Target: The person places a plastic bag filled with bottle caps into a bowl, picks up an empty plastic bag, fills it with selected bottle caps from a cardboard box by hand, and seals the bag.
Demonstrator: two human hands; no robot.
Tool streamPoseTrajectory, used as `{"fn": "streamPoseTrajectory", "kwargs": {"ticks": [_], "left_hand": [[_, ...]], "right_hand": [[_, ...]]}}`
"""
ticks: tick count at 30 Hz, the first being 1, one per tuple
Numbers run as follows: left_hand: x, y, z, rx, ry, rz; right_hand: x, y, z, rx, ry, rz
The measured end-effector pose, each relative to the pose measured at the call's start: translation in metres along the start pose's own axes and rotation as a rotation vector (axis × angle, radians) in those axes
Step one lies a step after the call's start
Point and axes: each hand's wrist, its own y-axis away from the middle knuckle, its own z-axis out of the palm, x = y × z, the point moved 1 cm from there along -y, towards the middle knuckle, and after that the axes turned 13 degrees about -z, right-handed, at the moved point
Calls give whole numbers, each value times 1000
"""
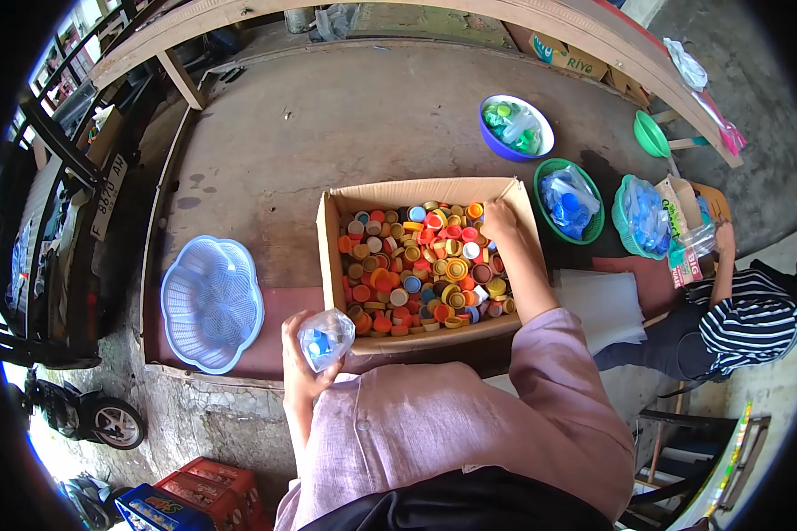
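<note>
My left hand (301, 358) is closed around a clear plastic bag (336, 329) with blue bottle caps inside, held just off the near left corner of the cardboard box (329, 265). Loose bottle caps (416, 265) in red, orange, yellow, brown, white and blue fill the box. At its far right corner, my right hand (502, 221) reaches in among the caps with fingers curled downward. Its fingertips are partly hidden, so whatever they pinch cannot be made out.
A pale blue plastic basket (211, 305) stands left. Bagged caps fill a purple bowl (515, 157), a green basket (542, 203) and a turquoise basket (627, 239). Clear plastic sheets (598, 310) lie right of the box. A co-worker in a striped top (753, 319) handles a bag beyond.
</note>
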Motion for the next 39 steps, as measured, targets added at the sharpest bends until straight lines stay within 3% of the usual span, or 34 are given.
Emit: {"fn": "streamPoseTrajectory", "kwargs": {"ticks": [2, 5, 7, 11, 15, 17, 18, 21, 22, 24, 26, 28, 30, 35, 37, 38, 39], "left_hand": [[0, 0, 0, 2, 8, 4], [1, 1, -3, -3, 23, 10], [0, 1, -4, -4, 30, 11], [2, 3, -6, 2, 21, 36], [6, 0, -5, -9, 45, 32], [6, -1, -4, -10, 44, 35], [6, -1, -4, -8, 47, 52], [4, -1, -3, -19, 52, 34], [4, -1, -2, -25, 73, 17], [0, 1, -2, -9, 55, 60], [-2, 2, -3, -1, 46, 89], [-3, 1, -2, -10, 57, 61], [-4, 1, -2, -16, 66, 33], [-2, -3, -2, -31, 48, 19], [-5, -3, -3, -26, 48, 24], [-6, -2, -2, -22, 46, 34], [-5, -2, -3, -23, 47, 29]], "right_hand": [[8, -4, 13, -22, -64, 8], [10, 7, 12, 160, -239, 5], [6, 17, 4, 329, -256, -142], [10, 21, 7, 390, -295, -210], [-57, 58, -51, 873, -788, -323], [-107, 89, -74, 756, -1160, -498], [-134, 108, -85, 734, -1178, -656], [-198, 162, -102, 554, -1150, -971], [-212, 170, -93, 402, -1132, -1083], [-233, 176, -71, 386, -894, -1252], [-233, 178, -73, 429, -909, -1267], [-219, 172, -77, 383, -987, -1138], [-191, 152, -75, 550, -787, -1001], [-78, 97, -46, 540, -419, -489], [-36, 88, -30, 399, -316, -171], [-19, 82, -18, 262, -154, -90], [-3, 79, 2, 319, -117, -109]]}}
